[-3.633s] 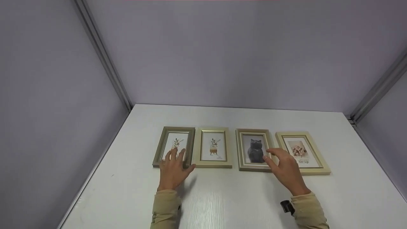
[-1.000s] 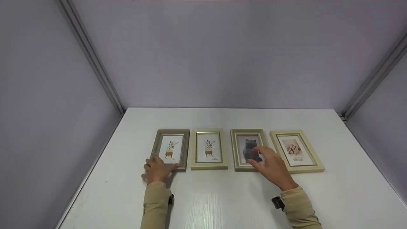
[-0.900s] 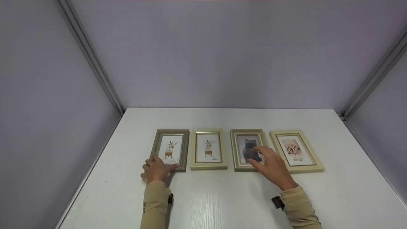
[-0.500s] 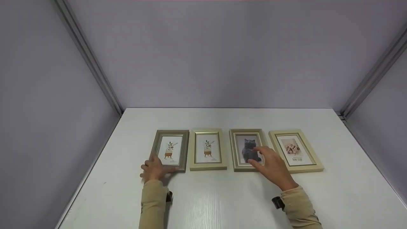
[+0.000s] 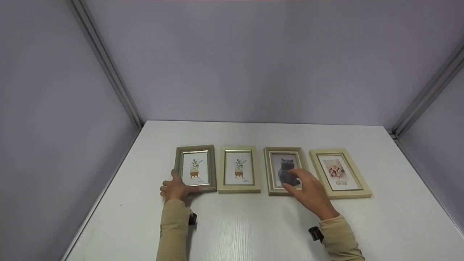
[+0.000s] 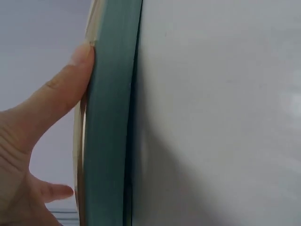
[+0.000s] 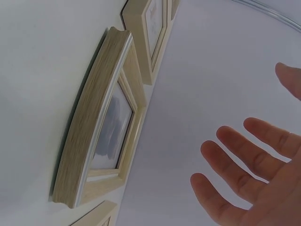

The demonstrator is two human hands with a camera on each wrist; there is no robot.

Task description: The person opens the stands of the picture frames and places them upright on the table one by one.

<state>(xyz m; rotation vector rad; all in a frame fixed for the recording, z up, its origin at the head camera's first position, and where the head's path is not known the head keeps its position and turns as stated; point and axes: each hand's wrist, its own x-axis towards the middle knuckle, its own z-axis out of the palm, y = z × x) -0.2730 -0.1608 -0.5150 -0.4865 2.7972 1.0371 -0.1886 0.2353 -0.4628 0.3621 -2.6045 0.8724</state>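
Four-sided picture frames lie in a row on the white table. The leftmost is a grey-brown picture frame (image 5: 195, 168) with a potted-plant print. My left hand (image 5: 176, 187) grips its near left corner, thumb along the near edge and a finger at the left side. In the left wrist view the thumb (image 6: 63, 87) presses the rim above the frame's greenish side (image 6: 110, 108). My right hand (image 5: 310, 192) hovers with loosely bent fingers over a beige picture frame (image 5: 270, 174) with a grey cat. The right wrist view shows those fingers apart from the frame (image 7: 89, 122).
Between them lies a cream picture frame (image 5: 239, 188) with a similar plant print. At the right end is another cream picture frame (image 5: 353, 168) with a flower print, partly behind the right hand. Grey walls enclose the white table (image 5: 232, 228) at the back and sides.
My left hand has gone from above the leftmost picture frame to its near left corner. That frame has turned slightly and shifted a little away. My right hand has moved slightly left, then stayed.
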